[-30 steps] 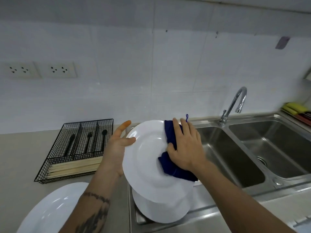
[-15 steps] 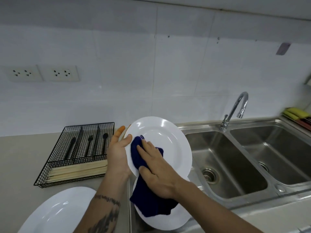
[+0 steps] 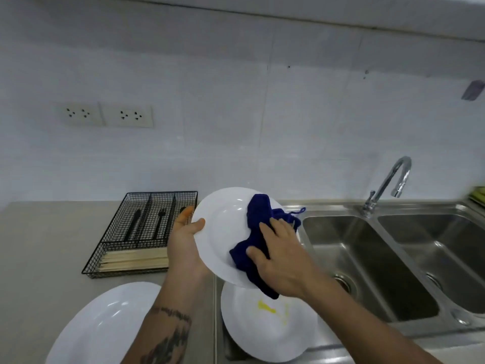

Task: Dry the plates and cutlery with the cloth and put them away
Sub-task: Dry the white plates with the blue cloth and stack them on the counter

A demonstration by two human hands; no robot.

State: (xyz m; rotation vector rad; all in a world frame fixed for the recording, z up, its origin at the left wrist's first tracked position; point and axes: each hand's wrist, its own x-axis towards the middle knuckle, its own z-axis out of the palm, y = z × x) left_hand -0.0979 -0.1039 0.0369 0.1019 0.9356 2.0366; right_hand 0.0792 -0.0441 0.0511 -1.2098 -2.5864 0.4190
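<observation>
My left hand point(image 3: 185, 244) grips the left rim of a white plate point(image 3: 225, 232), tilted up above the sink's drainboard. My right hand point(image 3: 282, 258) presses a dark blue cloth point(image 3: 256, 227) against the plate's face, fingers spread over it. Below it a second white plate point(image 3: 267, 329) with a yellow smear lies on the drainboard. A third white plate point(image 3: 99, 327) rests on the counter at lower left. Black cutlery point(image 3: 147, 224) lies in a black wire tray point(image 3: 118, 248) at the left.
A double steel sink point(image 3: 367, 258) with a curved tap point(image 3: 388, 185) fills the right. Pale wooden sticks point(image 3: 133, 260) lie in the tray's front compartment. Wall sockets point(image 3: 107, 115) sit on the tiled wall. Green and yellow sponges point(image 3: 477, 197) sit at far right.
My right hand has wiped the cloth from the plate's lower left up to its right side. The second plate underneath and its yellow smear now show. The view has tilted up.
</observation>
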